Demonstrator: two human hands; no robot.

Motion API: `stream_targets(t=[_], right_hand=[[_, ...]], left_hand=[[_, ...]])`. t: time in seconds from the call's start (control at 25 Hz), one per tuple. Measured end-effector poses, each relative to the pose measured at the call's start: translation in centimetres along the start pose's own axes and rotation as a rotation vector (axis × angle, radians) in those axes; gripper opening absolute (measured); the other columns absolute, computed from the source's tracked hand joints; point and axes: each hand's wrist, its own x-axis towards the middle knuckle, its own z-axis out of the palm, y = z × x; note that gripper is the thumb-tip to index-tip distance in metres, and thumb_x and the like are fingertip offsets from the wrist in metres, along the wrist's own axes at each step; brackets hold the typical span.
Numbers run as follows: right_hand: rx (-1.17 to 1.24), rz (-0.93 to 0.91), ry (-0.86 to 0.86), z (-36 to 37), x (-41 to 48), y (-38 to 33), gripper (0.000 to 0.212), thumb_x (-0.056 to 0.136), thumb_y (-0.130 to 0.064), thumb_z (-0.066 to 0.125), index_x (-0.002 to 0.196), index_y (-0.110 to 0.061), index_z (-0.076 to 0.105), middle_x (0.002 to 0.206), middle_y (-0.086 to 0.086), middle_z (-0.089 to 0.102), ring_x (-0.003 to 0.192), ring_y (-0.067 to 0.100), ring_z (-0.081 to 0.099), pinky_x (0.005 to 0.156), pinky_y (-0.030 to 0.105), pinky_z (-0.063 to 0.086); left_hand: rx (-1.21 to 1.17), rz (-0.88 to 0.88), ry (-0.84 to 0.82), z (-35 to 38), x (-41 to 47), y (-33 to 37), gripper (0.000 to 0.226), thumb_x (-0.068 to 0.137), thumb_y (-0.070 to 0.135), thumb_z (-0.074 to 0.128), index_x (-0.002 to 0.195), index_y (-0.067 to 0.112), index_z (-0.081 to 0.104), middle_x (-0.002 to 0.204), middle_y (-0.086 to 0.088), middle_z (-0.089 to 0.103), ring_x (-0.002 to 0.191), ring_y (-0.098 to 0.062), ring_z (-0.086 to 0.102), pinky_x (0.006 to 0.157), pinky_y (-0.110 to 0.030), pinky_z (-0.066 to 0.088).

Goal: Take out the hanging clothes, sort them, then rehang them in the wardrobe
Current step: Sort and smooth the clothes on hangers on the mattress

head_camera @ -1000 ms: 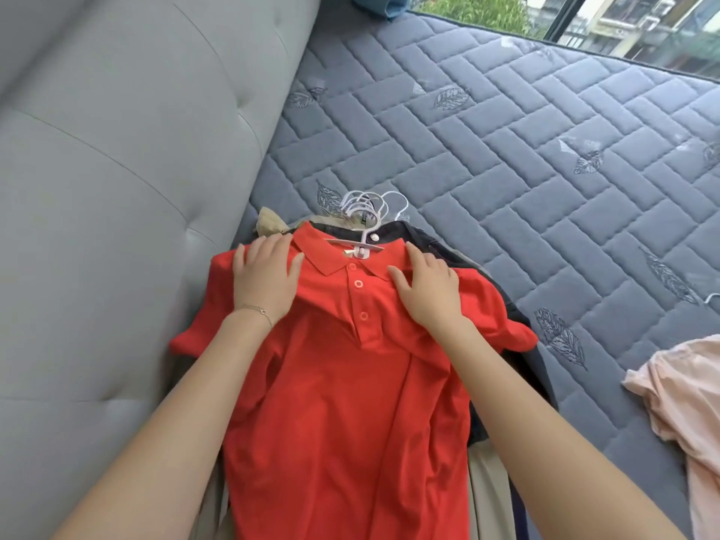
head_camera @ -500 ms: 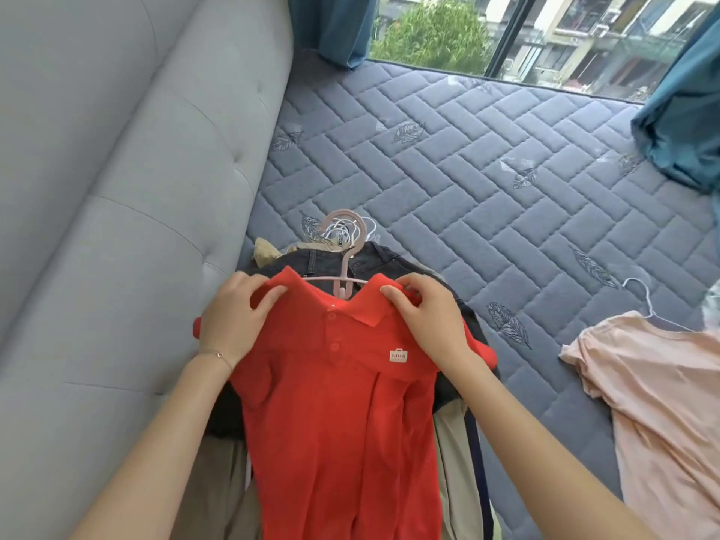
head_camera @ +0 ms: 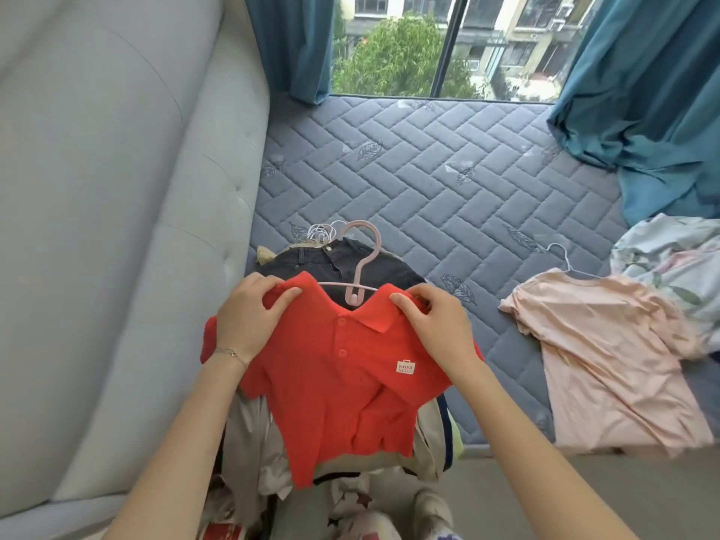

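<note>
Our left hand [head_camera: 249,317] pinches one shoulder of the red shirt [head_camera: 343,383], which sits on a pink hanger [head_camera: 360,263] above the clothes pile [head_camera: 311,263] at the left edge of the mattress [head_camera: 428,169]. Our right hand [head_camera: 436,325] pinches the other shoulder.

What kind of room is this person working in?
Probably a bedroom: a bare quilted mattress sits beside a padded grey headboard, teal curtains frame the window, and a pink T-shirt and a red polo shirt are on hangers.
</note>
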Motion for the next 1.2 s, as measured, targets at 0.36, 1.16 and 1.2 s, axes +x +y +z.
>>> stream_targets(t=[0.36,1.16,1.2], right_hand=[[-0.012,0.104,0.102,-12.4,-10.1,6.1,0.026,0.087,-0.054,0.060,0.087,-0.030,0.070,0.082,-0.014,0.064,0.087,0.010,0.059,0.070,0.030,0.040],[-0.035,0.212,0.186,-39.4,-14.8,31.2,0.029,0.085,-0.054,0.062,0.086,-0.027,0.070,0.089,-0.012,0.070,0.092,0.012,0.062,0.080,0.035,0.048],[-0.049,0.211,0.175,-40.2,-13.8,31.9,0.029,0.086,-0.054,0.062,0.087,-0.027,0.071,0.089,-0.012,0.069,0.091,0.011,0.061,0.077,0.033,0.047]], left_hand=[[-0.015,0.086,-0.131,2.2,-8.0,12.6,0.027,0.084,0.055,0.063,0.083,0.028,0.064,0.082,0.012,0.054,0.088,-0.013,0.056,0.074,-0.033,0.043],[-0.107,0.113,-0.227,24.6,-18.7,41.0,0.029,0.082,0.058,0.063,0.082,0.030,0.066,0.089,0.010,0.063,0.089,-0.013,0.056,0.075,-0.032,0.042],[-0.111,0.102,-0.234,25.8,-18.2,41.7,0.029,0.082,0.059,0.063,0.082,0.030,0.066,0.090,0.010,0.063,0.089,-0.013,0.056,0.076,-0.033,0.042]])
